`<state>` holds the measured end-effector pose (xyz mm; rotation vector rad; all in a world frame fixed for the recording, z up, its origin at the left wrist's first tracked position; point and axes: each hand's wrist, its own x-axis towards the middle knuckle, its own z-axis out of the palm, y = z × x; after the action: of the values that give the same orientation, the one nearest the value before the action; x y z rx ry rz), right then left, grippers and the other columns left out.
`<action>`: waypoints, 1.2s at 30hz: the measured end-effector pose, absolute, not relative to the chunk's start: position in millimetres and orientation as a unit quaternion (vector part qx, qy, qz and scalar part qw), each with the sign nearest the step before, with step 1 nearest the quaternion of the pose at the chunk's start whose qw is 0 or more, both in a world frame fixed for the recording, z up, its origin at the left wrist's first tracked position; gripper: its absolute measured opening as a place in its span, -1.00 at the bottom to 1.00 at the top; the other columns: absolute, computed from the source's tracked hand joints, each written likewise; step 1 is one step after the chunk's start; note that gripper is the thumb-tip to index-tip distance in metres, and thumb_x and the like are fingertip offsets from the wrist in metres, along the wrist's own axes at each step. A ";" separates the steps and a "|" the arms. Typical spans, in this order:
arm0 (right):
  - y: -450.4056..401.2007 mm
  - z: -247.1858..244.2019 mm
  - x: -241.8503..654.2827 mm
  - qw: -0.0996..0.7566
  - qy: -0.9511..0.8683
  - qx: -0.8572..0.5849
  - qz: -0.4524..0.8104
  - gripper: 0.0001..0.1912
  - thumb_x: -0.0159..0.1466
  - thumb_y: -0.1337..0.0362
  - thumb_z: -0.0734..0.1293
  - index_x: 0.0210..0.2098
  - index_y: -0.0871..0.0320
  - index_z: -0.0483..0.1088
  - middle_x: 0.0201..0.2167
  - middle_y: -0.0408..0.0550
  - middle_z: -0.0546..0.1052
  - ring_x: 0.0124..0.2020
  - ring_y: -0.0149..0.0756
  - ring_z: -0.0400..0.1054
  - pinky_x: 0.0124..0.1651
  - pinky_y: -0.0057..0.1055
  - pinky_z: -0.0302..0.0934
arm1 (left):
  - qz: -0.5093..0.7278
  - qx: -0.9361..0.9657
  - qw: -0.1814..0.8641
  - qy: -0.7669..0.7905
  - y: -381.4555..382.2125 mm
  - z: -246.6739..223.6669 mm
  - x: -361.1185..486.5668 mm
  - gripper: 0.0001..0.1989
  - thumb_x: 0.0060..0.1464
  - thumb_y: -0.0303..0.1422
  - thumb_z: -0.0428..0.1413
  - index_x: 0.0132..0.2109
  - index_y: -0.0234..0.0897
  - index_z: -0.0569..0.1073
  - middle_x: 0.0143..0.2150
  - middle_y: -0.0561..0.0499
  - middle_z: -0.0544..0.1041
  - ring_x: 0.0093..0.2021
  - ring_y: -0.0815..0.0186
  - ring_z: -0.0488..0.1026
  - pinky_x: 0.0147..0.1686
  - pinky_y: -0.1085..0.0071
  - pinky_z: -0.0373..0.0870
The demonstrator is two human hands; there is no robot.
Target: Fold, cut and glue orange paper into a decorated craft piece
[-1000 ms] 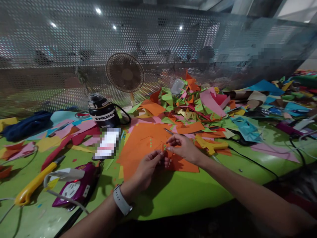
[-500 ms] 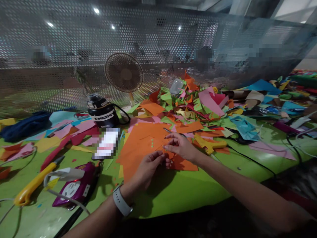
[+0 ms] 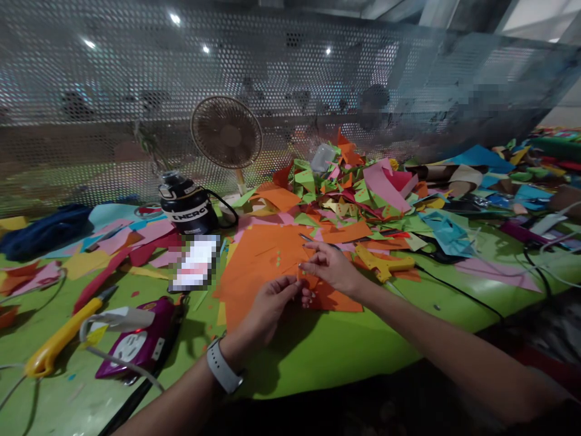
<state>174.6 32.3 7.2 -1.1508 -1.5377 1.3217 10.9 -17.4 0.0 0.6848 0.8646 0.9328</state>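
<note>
Over orange paper sheets (image 3: 249, 260) my left hand (image 3: 278, 303) is closed, thumb and fingers pinched on a small orange paper piece (image 3: 303, 277). Its wrist wears a pale strap. From the right, my right hand (image 3: 329, 266) meets it at the same small piece, with thumb and index finger bent together; whether a tiny item sits between them is too small to tell. Small green dots (image 3: 278, 258) lie on the orange sheet just beyond my left hand. The tip of a metal tool (image 3: 305, 237), partly hidden, shows behind my right hand.
A yellow glue gun (image 3: 384, 264) lies right of my right hand. To the left are a phone (image 3: 195, 263), a black bottle (image 3: 188, 206), a purple power strip (image 3: 136, 342) and a yellow-handled tool (image 3: 63, 339). Behind are a fan (image 3: 227, 132) and heaped paper scraps (image 3: 336, 188).
</note>
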 end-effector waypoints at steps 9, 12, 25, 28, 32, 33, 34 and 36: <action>29.2 10.8 174.5 0.383 -0.634 -0.458 0.493 -0.33 0.00 0.30 0.50 0.09 0.18 0.31 -0.45 -0.24 0.36 -0.37 -0.39 0.31 -0.22 -0.38 0.23 | 0.428 0.330 0.749 0.383 -19.3 -0.5 11.6 -0.73 -0.15 -0.26 0.37 -0.37 -0.36 0.52 -0.48 -0.01 0.57 -0.49 0.40 0.44 -0.37 0.48 0.38; 29.8 11.2 174.0 0.369 -0.633 -0.472 0.490 -0.34 -0.01 0.32 0.50 0.08 0.23 0.34 -0.46 -0.24 0.36 -0.41 -0.41 0.30 -0.27 -0.40 0.23 | 0.421 0.324 0.756 0.383 -19.4 -0.8 11.6 -0.71 -0.17 -0.26 0.38 -0.38 -0.36 0.51 -0.49 -0.03 0.58 -0.50 0.40 0.44 -0.38 0.48 0.38; 29.2 26.7 198.0 0.408 -0.583 -0.468 0.524 -0.56 0.08 0.11 0.46 -0.09 0.18 0.44 -0.18 0.02 0.56 -0.12 -0.24 0.45 0.04 -0.23 0.29 | 0.426 0.265 0.769 0.396 -18.6 5.6 10.5 -0.87 0.00 -0.42 0.29 -0.41 -0.37 0.50 -0.48 -0.02 0.57 -0.49 0.42 0.47 -0.37 0.51 0.43; 19.9 33.8 226.3 0.377 -0.642 -0.488 0.456 -0.66 0.15 0.15 0.38 -0.12 0.18 0.47 -0.15 0.04 0.58 -0.10 -0.19 0.47 0.07 -0.16 0.30 | 0.433 0.258 0.770 0.392 -17.2 5.4 9.3 -0.89 0.02 -0.44 0.28 -0.39 -0.36 0.50 -0.47 -0.02 0.58 -0.48 0.42 0.48 -0.36 0.51 0.45; 6.8 43.4 285.0 0.277 -0.759 -0.544 0.225 -0.63 0.19 0.30 0.25 -0.02 0.10 0.48 -0.04 0.03 0.56 -0.02 -0.11 0.44 0.09 -0.12 0.28 | 0.442 0.260 0.762 0.396 -12.7 0.6 6.6 -0.87 -0.01 -0.42 0.30 -0.39 -0.36 0.50 -0.46 -0.04 0.60 -0.49 0.41 0.49 -0.37 0.50 0.45; 4.7 44.1 300.5 0.240 -0.788 -0.547 0.149 -0.57 0.16 0.34 0.24 0.01 0.08 0.47 0.03 0.03 0.53 0.04 -0.08 0.40 0.13 -0.10 0.24 | 0.442 0.260 0.760 0.399 -11.5 -0.3 5.8 -0.86 -0.02 -0.41 0.31 -0.39 -0.36 0.50 -0.46 -0.05 0.60 -0.49 0.41 0.50 -0.37 0.50 0.45; 3.1 43.5 314.9 0.199 -0.809 -0.546 0.092 -0.50 0.11 0.38 0.23 0.05 0.07 0.46 0.06 0.04 0.50 0.08 -0.04 0.37 0.14 -0.08 0.22 | 0.442 0.262 0.759 0.401 -10.4 -0.7 5.2 -0.86 -0.02 -0.41 0.31 -0.39 -0.36 0.50 -0.46 -0.05 0.61 -0.49 0.40 0.50 -0.36 0.49 0.45; 1.4 38.4 337.1 0.131 -0.831 -0.541 0.026 -0.38 0.05 0.44 0.23 0.12 0.07 0.41 0.07 0.06 0.49 0.09 -0.01 0.35 0.13 -0.08 0.23 | 0.440 0.264 0.756 0.405 -8.8 0.0 4.3 -0.85 -0.04 -0.40 0.33 -0.39 -0.36 0.51 -0.45 -0.04 0.62 -0.48 0.40 0.51 -0.34 0.49 0.46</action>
<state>337.1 1.4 38.4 -1.5705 -2.4126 0.0754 4.3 -8.8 0.0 0.5748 0.8838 0.9600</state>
